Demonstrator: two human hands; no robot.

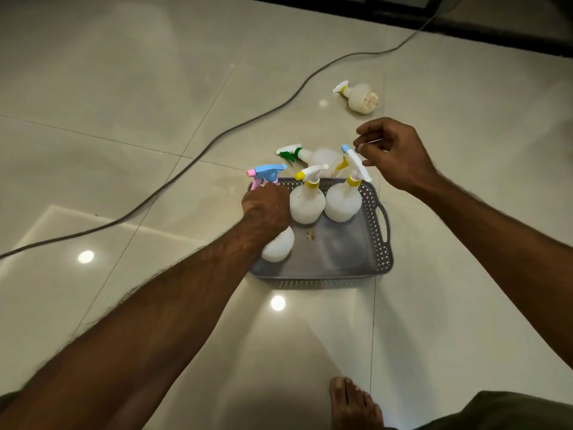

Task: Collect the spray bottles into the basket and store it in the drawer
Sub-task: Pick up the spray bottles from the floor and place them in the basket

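A grey perforated basket (376, 237) sits on the tiled floor. Two white spray bottles stand upright in its far half, one with a yellow nozzle tip (307, 203), one with a blue tip (342, 201). My left hand (265, 207) grips the neck of a pink-and-blue-headed white bottle (277, 248) at the basket's left side. My right hand (395, 153) hovers just right of the blue-tipped trigger with fingers loosely curled, holding nothing. A green-headed bottle (313, 155) lies on the floor behind the basket. Another white bottle (359, 96) lies farther back right.
A grey cable (198, 156) runs across the tiles from the upper right to the left edge. A dark frame (496, 23) lines the far top right. My bare foot (353, 405) rests on the floor near the bottom.
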